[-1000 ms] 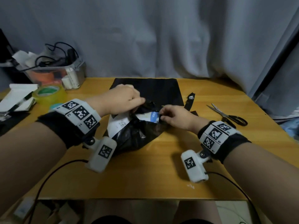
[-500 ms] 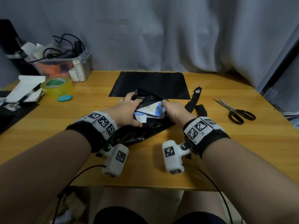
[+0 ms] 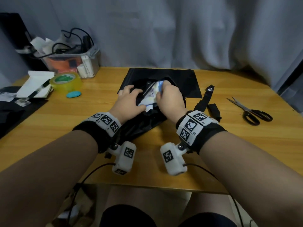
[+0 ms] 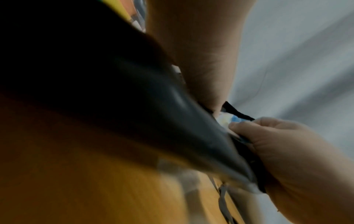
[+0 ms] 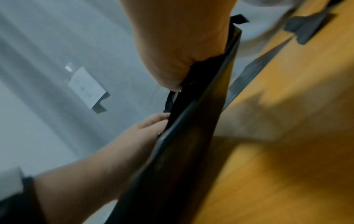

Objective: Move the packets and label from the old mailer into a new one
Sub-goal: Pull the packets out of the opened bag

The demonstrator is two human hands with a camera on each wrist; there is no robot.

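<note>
The old black mailer [image 3: 144,126] lies crumpled mid-table, its mouth raised toward the far side. My left hand [image 3: 136,99] grips the mailer's left edge at the mouth, thumb by the white paper. My right hand [image 3: 161,90] pinches the white-and-blue packets [image 3: 151,95], which stick up out of the mouth. The new mailer [image 3: 186,79] lies flat and black just behind. In the left wrist view the right hand [image 4: 239,128] holds the packet [image 4: 227,119] against the black mailer [image 4: 172,121]. The right wrist view shows the mailer [image 5: 191,136] edge-on, with the left hand's fingers [image 5: 151,124] on it.
Scissors [image 3: 250,110] lie at the right, and cut black strips [image 3: 206,99] sit between them and the mailers. At the left are a tape roll [image 3: 65,81], a teal object [image 3: 73,94], a notepad with pen [image 3: 36,86] and a clear bin of cables [image 3: 72,63]. A grey curtain hangs behind.
Both hands have moved away from me with the mailer's mouth. The packets, lying flat in the opening before, now stand tilted up in my right hand's pinch.
</note>
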